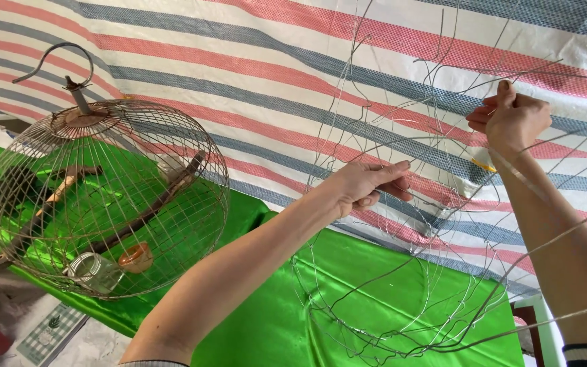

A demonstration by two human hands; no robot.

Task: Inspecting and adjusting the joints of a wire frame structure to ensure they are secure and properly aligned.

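Left grip (368, 183): fingers curled and pinched together on a thin strand of the unfinished wire frame (402, 272), about mid-height on its near side. Right grip (511, 119): fist closed around the upper wire ends, thumb up, raised higher and further right than the left. Both forearms reach up from the lower edge; the right one passes through the loose strands.

Wire frame: half-built, round woven ring at the bottom over the green cloth (287, 319), long thin uprights fanning up and outward, tips free and splayed at the top. Several strands run past the right edge of view, so the extent there can't be told. Bottom ring sits close to the lower picture edge.

Finished wire cage (107, 197): domed, hook on top, hangs or stands to the left, well apart from the frame. Inside: branch perches (164, 197), a small glass jar (93, 268), and an orange cup (136, 257) near the bottom.

Open room: a clear gap between the cage and the left forearm. Behind everything, a striped tarp (273, 61) in red, blue and white fills the background. Bottom left corner: a checked item and red object, partly cut off.
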